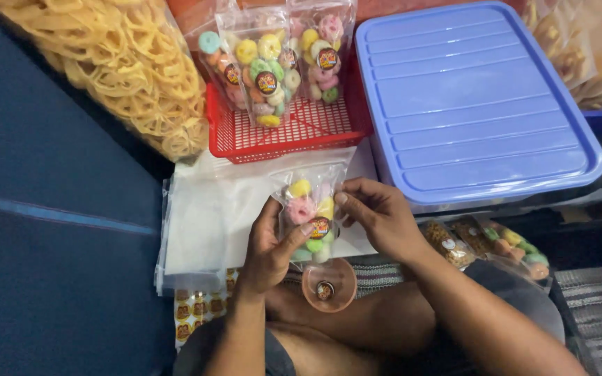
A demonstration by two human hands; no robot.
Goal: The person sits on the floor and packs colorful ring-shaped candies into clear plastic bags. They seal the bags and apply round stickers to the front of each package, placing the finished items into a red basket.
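1. Left hand (267, 245) grips a clear bag (309, 216) of pastel ring snacks from its 9 o'clock side, thumb pressed on the round sticker on the front, fingers behind.
2. Right hand (377, 212) pinches the bag's upper edge from 3 o'clock, fingertips closed on the plastic.
3. Bag sits upright at the centre of the view, held between both hands above the person's lap.
4. At 6 o'clock of the bag, just below it, lies a small orange dish (329, 284) with one round sticker inside.
5. Under the hands, flat clear plastic sheets (210, 216) are stacked; a sheet of stickers (193, 306) peeks out at its 6 o'clock edge.
6. At 12 o'clock stands a red basket (294, 132) with filled bags (273, 63) propped upright in it.
7. At 2 o'clock, a tub with a blue lid (475, 104).
8. At 10 o'clock, a big bag of yellow fried rings (120, 63).
9. At 4 o'clock, more filled snack bags (489, 240) lie near the right forearm.
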